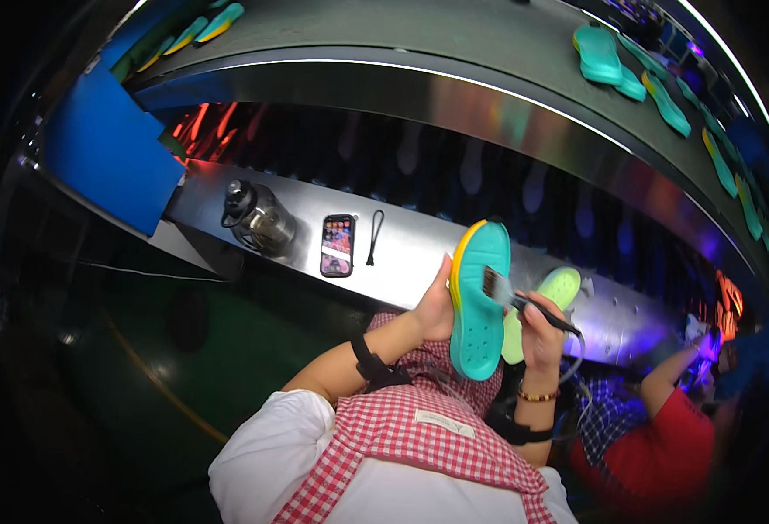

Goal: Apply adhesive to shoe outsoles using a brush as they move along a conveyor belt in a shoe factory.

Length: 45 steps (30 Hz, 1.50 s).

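My left hand (437, 307) grips a teal shoe sole (479, 325) with a yellow edge by its left side, tilted up in front of my apron. Small holes dot the sole's lower half. In my right hand (541, 336) is a brush (545, 313) with a dark handle and pale bristles, a grey cable or tube trailing from its end. The bristles are at the sole's upper middle, apparently touching it. Behind the right hand, partly covered by it, a light yellow-green sole (562, 286) lies at the metal ledge.
On the metal ledge (406, 279) stand a dark-lidded bottle (266, 220), a phone (337, 246) and a black strap (375, 237). Beyond runs a conveyor belt (384, 24) carrying several teal soles (597, 54). A blue box (105, 148) is at left; a co-worker in red (672, 445) sits at right.
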Tool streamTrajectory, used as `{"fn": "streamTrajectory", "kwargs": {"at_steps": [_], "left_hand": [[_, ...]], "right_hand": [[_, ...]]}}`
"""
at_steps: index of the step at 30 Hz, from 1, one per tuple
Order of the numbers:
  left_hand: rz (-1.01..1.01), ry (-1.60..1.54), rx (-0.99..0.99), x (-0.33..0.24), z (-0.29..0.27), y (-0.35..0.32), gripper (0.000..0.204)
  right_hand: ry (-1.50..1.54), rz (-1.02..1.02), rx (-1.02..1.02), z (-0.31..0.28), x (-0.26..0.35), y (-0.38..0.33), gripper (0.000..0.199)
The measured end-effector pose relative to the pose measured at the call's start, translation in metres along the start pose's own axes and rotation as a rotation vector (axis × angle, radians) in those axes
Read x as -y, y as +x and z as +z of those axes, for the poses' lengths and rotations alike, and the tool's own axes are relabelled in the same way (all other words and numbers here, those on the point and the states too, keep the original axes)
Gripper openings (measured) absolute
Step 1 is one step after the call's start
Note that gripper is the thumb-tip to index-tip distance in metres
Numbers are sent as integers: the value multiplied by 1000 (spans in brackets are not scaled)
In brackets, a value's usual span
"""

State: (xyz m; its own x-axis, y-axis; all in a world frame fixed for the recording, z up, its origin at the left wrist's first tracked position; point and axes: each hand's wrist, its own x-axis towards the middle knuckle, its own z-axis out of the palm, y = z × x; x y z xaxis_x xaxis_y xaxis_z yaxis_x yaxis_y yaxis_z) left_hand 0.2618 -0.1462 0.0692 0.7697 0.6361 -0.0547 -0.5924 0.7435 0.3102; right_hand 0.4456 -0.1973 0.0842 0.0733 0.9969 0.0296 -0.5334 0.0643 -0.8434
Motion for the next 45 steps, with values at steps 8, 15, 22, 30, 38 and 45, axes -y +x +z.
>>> {"fn": "streamTrajectory", "kwargs": {"at_steps": [8,15,22,30,38,45], "left_hand": [[63,-92,-79,3,10,-8,80],[78,-122,-32,9,14,-9,85],[112,-49,-40,10,5,-5,86],[283,-1,-305,0,-8,8,72],[159,91,-138,-18,16,-14,83],[137,-46,15,-3,32,-3,73]], "right_hand": [[-9,147,-111,21,-2,19,24],[-69,150,-117,26,5,33,23],[-222,67,-111,44,12,50,22],[-1026,-421,223,70,7,23,17],[-684,4,347,51,52,-1,19],[-604,50,301,71,58,10,18]]}}
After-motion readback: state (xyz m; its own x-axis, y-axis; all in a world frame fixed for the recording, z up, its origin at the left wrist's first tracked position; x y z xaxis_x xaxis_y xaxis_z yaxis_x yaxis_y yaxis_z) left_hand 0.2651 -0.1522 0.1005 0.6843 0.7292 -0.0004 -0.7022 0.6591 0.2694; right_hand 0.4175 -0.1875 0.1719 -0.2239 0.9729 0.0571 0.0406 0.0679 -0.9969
